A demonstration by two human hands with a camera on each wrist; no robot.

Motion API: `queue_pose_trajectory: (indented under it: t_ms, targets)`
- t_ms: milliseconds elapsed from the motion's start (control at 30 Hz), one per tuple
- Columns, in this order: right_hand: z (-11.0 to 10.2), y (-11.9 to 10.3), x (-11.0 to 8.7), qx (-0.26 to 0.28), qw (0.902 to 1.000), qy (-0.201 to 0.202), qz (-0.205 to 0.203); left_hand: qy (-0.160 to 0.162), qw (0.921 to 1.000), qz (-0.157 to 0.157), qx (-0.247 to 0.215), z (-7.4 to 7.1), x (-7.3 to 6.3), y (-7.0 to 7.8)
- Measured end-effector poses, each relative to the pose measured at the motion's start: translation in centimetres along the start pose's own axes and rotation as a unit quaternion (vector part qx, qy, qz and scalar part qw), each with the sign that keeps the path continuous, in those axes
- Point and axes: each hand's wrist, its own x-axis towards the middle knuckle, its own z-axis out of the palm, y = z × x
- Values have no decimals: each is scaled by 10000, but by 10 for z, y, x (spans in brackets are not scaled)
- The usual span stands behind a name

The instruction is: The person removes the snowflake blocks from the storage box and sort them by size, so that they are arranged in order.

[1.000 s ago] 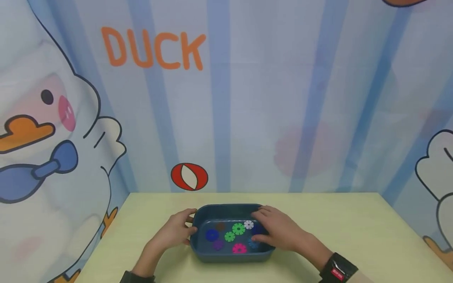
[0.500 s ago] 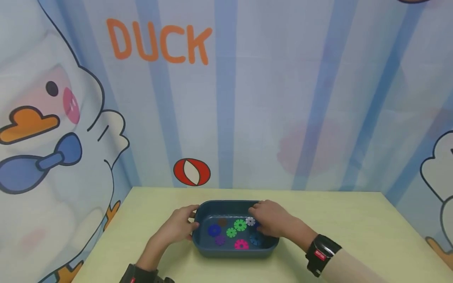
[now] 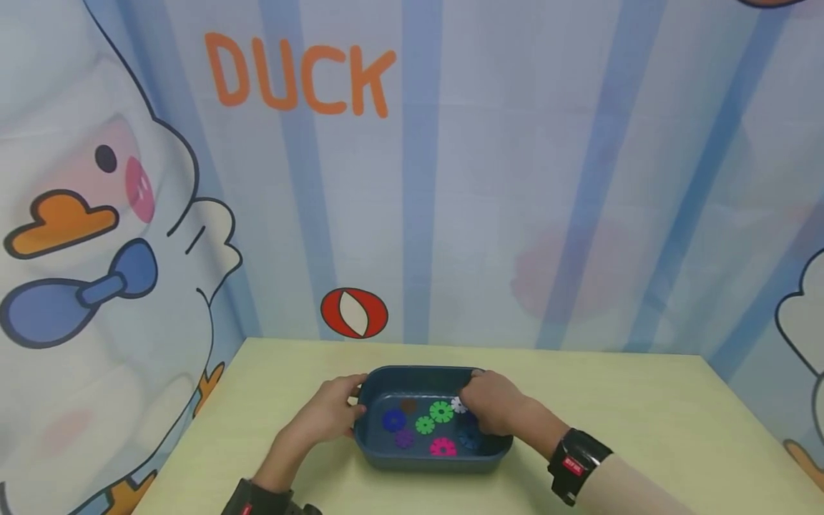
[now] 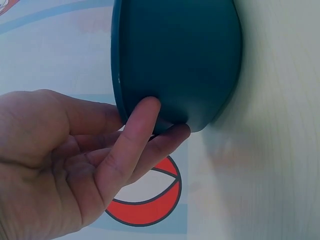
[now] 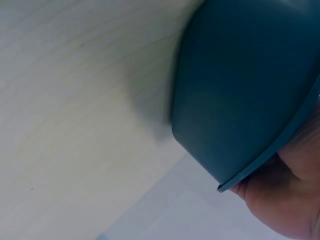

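A dark blue-green plastic basin (image 3: 434,463) stands on the table with several notched, flower-shaped plastic discs on its floor. Among them are a larger green disc (image 3: 441,412), a pink disc (image 3: 443,447), a dark blue disc (image 3: 394,420), a purple disc (image 3: 404,438) and a white disc (image 3: 458,405), partly covered. My left hand (image 3: 331,411) holds the basin's left end, and fingertips touch its outer wall (image 4: 175,60) in the left wrist view. Over the right rim, my right hand (image 3: 498,404) reaches inside with bent fingers; its fingertips are hidden, so I cannot tell what they hold.
The pale yellow table (image 3: 611,408) extends on both sides of the basin. Behind it hangs a blue-striped cloth backdrop (image 3: 489,179) printed with a duck and a ball. Black bands (image 3: 579,465) sit on both wrists.
My right hand's fingers have bent and gone down into the basin's right end, now overlapping the white disc. My left hand stays at the left end. The head view has shifted slightly.
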Motion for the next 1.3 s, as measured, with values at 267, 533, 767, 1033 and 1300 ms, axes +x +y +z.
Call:
queue_pose_trajectory:
  t_ms: [267, 533, 767, 1033, 1300]
  targets:
    - [1, -1, 0, -356, 9993, 107, -102, -29, 10000, -8, 34, 0, 0, 1]
    - [3, -2, 6, -180, 9998, 51, -7, 52, 9999, -4, 111, -1, -1, 0]
    - [0, 5, 3, -70, 9988, 370, -315, 129, 9996, 135, 216, 2, -3, 4]
    - [-8, 23, -16, 2150, 9714, 957, -319, 211, 9992, 186, 282, 3, -6, 4]
    - [0, 54, -46, 4506, 8880, 921, 11, 229, 9989, 222, 337, 4, -5, 3]
